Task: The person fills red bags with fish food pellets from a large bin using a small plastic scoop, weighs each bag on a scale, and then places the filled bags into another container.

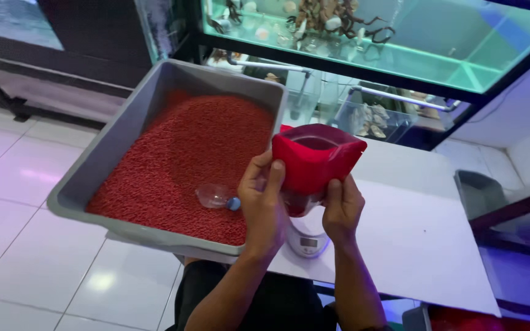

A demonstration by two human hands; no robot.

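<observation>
The left hand (264, 199) and right hand (340, 208) both grip the open red pouch (314, 160) over the small white scale (307, 240), beside the grey tray (111, 141) of red pellets (185, 159), so it should be held straight to stop spills.

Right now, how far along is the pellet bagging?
Done: the red pouch stands open and pellets show through its clear lower part, so some fill is in. In hand: the left hand and right hand hold the pouch above the small scale. The cut bottle scoop lies in the grey tray of red pellets. Left: the pouch is not yet sealed.
</observation>
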